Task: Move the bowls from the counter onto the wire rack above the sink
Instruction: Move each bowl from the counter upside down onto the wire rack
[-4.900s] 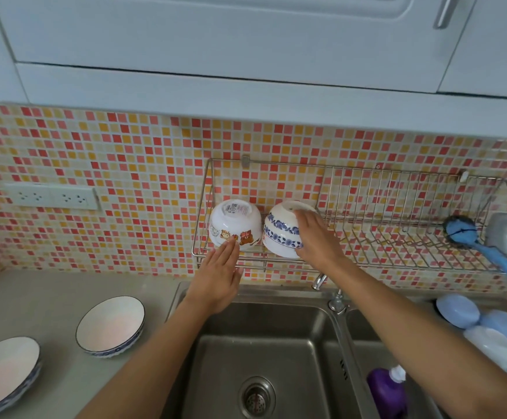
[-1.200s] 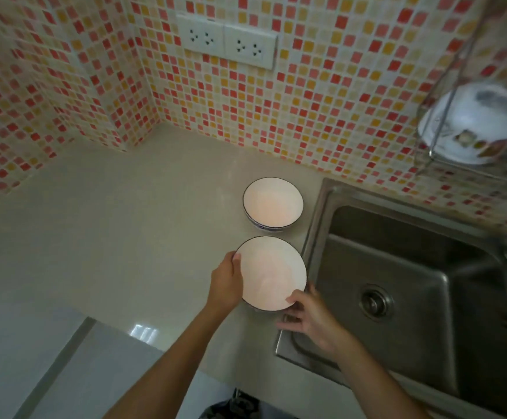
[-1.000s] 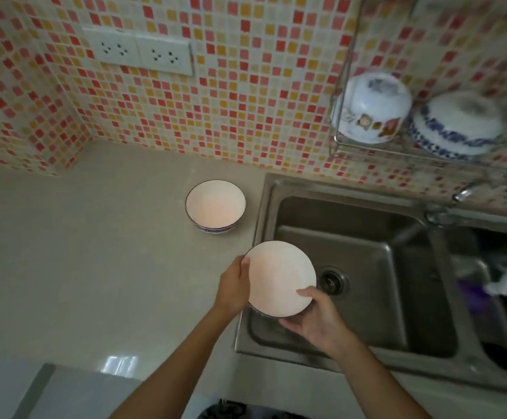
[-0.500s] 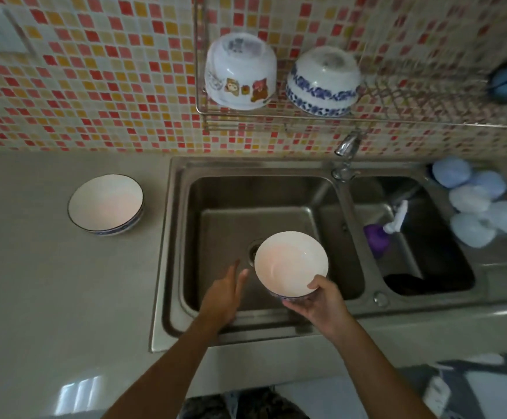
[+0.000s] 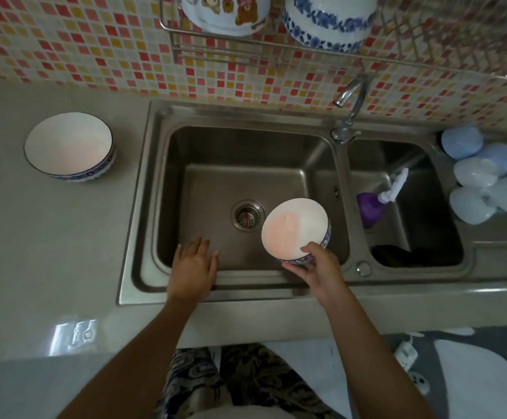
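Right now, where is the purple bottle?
The purple bottle lies in the smaller right sink basin, just right of the held bowl.

Right hand (image 5: 321, 267) gripping bowl (image 5: 295, 228) over sink (image 5: 143, 207), left hand (image 5: 193, 267) flat — second bowl (image 5: 68, 145) left of sink, two bowls racked above

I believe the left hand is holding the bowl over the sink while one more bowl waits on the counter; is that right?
Not quite: the head view shows the right hand holding the bowl over the sink; the left hand is empty. One more bowl does wait on the counter.
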{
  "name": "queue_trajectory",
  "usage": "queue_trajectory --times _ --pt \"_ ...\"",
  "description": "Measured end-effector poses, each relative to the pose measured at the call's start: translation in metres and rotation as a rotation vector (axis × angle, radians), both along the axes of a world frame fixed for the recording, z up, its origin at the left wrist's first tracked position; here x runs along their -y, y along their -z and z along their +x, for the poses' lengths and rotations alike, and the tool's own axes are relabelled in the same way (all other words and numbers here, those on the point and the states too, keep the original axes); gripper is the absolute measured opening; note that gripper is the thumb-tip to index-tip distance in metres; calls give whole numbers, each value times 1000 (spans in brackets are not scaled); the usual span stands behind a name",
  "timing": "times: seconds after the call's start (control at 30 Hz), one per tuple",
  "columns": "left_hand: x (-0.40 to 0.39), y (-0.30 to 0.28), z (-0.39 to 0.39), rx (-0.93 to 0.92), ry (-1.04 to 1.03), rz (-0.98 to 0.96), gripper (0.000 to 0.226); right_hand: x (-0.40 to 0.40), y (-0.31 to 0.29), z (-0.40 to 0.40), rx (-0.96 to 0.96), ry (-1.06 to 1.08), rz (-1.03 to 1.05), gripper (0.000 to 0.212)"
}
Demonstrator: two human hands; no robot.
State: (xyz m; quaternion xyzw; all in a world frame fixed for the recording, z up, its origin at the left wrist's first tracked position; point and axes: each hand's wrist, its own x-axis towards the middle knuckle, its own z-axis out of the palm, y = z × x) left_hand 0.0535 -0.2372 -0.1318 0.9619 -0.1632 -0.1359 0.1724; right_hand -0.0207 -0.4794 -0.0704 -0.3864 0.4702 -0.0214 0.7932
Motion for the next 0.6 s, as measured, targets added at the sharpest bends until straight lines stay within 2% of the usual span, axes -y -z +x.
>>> queue_trajectory --times 0.1,0.27,0.4,0.6 --pt "0 -2 -1 19 -13 -23 63 1 4 4 -35 1 -79 49" --pt "1 -3 -3 19 -44 -37 56 2 8 13 -86 -47 -257 57" --pt "0 -3 -2 14 -50 -40 56 0 11 18 -146 -86 -385 74" --pt "1 -4 -3 6 -67 -74 51 -3 14 21 -214 -171 -607 67"
